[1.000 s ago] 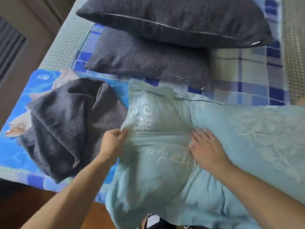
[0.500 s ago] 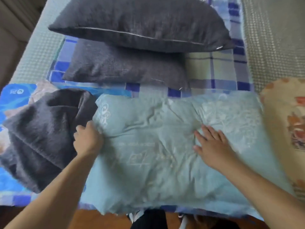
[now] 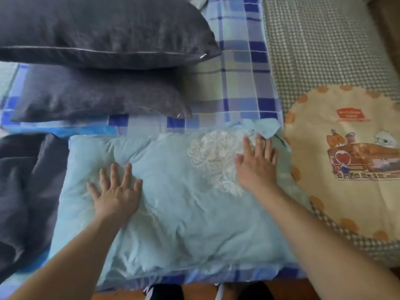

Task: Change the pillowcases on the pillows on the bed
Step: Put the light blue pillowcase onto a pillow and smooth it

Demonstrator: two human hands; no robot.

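Pillow in its pale blue case lies flat at the near edge of the bed, long axis left to right, left hand and right hand both flat on top, fingers spread, gripping nothing

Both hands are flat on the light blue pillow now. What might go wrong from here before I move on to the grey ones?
1. The light blue pillow lies along the bed's near edge; pressure from the left hand or right hand could slide it to the floor.
2. Its far right corner looks folded over, so the case may stay bunched there.
3. The loose dark grey cloth also hangs near the edge and could slip off.
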